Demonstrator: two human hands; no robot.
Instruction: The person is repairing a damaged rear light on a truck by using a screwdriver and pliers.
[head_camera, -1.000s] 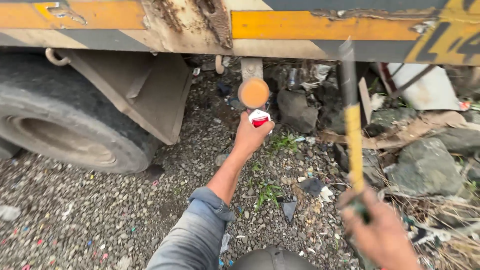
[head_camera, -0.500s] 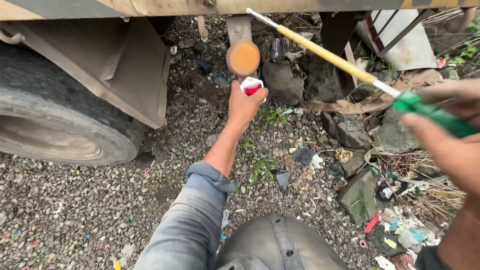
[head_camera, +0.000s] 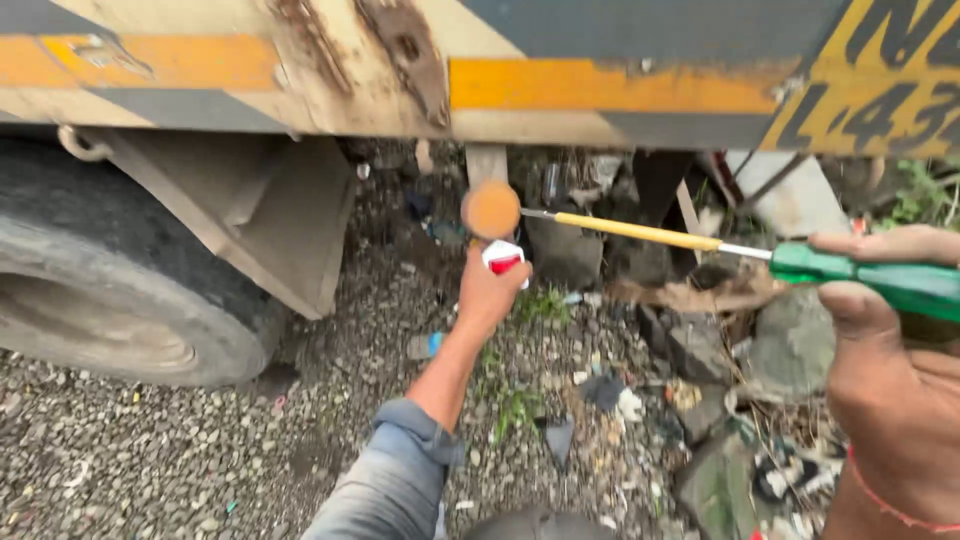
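Beneath a truck's rusted flank (head_camera: 400, 70), our left hand (head_camera: 490, 290) pinches a light, rigid red-and-white packet (head_camera: 503, 258); at three o'clock, our right hand (head_camera: 885, 330) clamps the brush's (head_camera: 640, 231) stiff green handle.

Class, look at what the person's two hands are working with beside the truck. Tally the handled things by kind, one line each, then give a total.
Screwdriver, green handle with yellow shaft, in the right hand: 1
Small red and white object, in the left hand: 1
Round orange reflector at the screwdriver tip: 1
Total: 3
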